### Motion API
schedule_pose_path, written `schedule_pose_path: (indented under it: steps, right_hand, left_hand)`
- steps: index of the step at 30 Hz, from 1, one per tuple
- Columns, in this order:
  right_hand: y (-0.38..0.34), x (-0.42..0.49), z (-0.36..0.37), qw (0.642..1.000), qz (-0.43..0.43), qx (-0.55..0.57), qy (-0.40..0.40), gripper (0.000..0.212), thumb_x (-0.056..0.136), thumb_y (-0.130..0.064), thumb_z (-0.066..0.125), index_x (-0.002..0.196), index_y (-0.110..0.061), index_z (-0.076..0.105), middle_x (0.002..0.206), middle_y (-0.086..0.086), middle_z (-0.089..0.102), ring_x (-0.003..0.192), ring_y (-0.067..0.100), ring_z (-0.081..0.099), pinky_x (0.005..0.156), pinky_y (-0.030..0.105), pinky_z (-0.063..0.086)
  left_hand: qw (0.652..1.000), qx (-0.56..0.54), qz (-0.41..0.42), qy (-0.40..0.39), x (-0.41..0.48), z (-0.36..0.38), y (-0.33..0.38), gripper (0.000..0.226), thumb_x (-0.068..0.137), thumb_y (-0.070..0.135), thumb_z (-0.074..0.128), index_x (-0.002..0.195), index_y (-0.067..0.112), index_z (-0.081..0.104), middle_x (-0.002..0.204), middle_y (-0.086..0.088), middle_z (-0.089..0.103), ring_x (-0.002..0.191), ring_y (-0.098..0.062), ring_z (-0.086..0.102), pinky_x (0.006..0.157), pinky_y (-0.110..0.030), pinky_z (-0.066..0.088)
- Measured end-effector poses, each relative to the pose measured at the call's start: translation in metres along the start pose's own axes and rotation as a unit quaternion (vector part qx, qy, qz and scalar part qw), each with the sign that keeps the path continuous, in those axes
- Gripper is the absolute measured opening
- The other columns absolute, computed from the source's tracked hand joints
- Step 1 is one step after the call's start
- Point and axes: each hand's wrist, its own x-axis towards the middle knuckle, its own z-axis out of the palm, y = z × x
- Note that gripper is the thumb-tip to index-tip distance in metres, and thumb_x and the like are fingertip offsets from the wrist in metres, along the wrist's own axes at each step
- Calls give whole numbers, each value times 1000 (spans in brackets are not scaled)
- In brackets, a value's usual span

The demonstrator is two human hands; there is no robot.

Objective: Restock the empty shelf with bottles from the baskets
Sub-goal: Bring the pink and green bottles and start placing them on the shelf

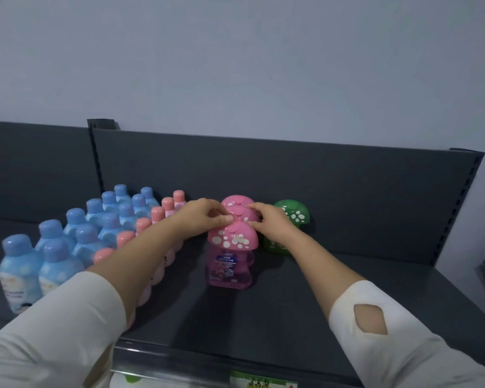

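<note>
White sleeves (53, 331) fill the near corners, both forearms reaching in over the front edge of the shelf (291, 309). At the fingertips, the left hand (205, 214) curls fingers and thumb onto the left rim of a pink mushroom cap (242, 215). The right hand (269, 219) pinches the same cap from the right, so both grip one bottle between them.

That pink bottle stands upright in the middle of a row of three running from mid-shelf toward the rear panel (291, 177); only its cap shows. The front bottle (231, 264) shows the look: a domed pink cap with white spots over a clear pink body with a blue label.

It is probably light, stiff and smooth. The wide cap gives a good ledge, though it may be a flip lid, so the body below seems the safer hold. Packed this close, a nudge could tip its neighbours.

Just right stands a green bottle (291, 217). Toward the left end are a line of round-capped pink bottles (157, 217) and then blue bottles (76, 236).
</note>
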Motion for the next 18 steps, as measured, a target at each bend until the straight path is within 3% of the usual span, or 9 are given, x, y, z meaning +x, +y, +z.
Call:
schedule_pose_path:
  steps: [4,9,14,18]
  right_hand:
    - [-1,3,3,999,2,28,28,49,83,-20,72,130,-16,57,126,5,63,117,17,57,100,30,45]
    - [-4,3,11,997,4,45,55,45,81,-22,74,124,-17,62,121,4,66,114,16,59,97,31,47]
    - [-6,2,8,998,11,56,32,50,82,-19,72,130,-16,57,127,6,62,119,15,56,98,25,43]
    - [-7,-1,7,998,2,61,24,55,85,-24,70,136,-16,50,133,4,57,120,17,55,95,23,41]
  left_hand:
    - [997,36,33,-52,-9,3,1,55,79,34,73,128,17,53,107,3,58,97,-13,55,95,-28,45]
    - [997,41,52,-50,-7,0,-2,53,80,23,73,128,13,53,105,0,60,98,-16,56,93,-27,44]
    - [997,43,45,-38,-6,-5,-14,54,81,23,72,130,14,53,111,-4,63,97,-15,56,93,-28,46]
    - [997,56,37,-50,-7,-7,-16,60,82,25,71,136,17,46,116,0,58,107,-17,55,94,-25,42]
